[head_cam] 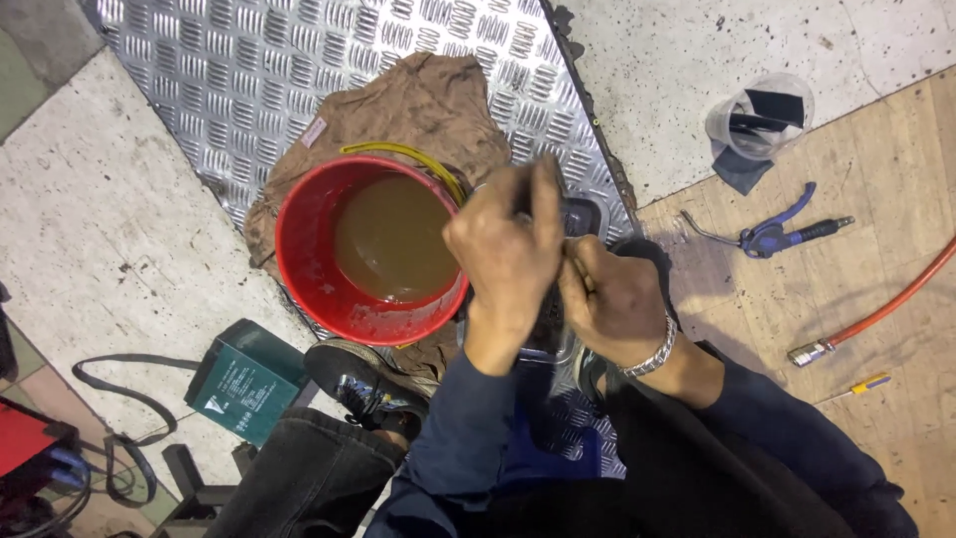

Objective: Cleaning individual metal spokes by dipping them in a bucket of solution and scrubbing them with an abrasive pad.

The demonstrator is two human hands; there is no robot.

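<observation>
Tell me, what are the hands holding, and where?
Both hands, left and right, close together on something small and dark, beside the red bucket. What it is and where it is gripped cannot be told.

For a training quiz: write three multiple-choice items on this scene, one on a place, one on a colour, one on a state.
1. Where does the blue air gun lie?
A. in the bucket
B. on the wooden floor, right of the hands
C. on the green box

2. What colour is the bucket?
A. red
B. white
C. black

3. What state is the bucket in?
A. tipped over
B. empty
C. upright, holding brown liquid

Key: 1 B, it rests on the boards by the orange hose. 2 A, its wall and rim are red. 3 C, brown liquid sits level inside, beside the left hand and right hand.
</observation>
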